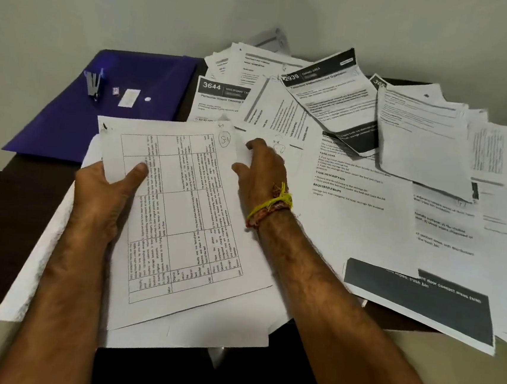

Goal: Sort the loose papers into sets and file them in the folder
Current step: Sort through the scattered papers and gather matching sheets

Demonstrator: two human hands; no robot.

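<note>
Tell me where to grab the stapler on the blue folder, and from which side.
Grip the stapler across its long sides near the middle, coming from above. It lies alone on the closed blue folder, nothing crowding it, so, as I judge, both flanks are free.

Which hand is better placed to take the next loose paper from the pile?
The right hand, probably. Its fingers already rest on the loose papers spread on that side. The left hand is busy: its thumb pinches the table sheet, and the pile lies farther from it.
</note>
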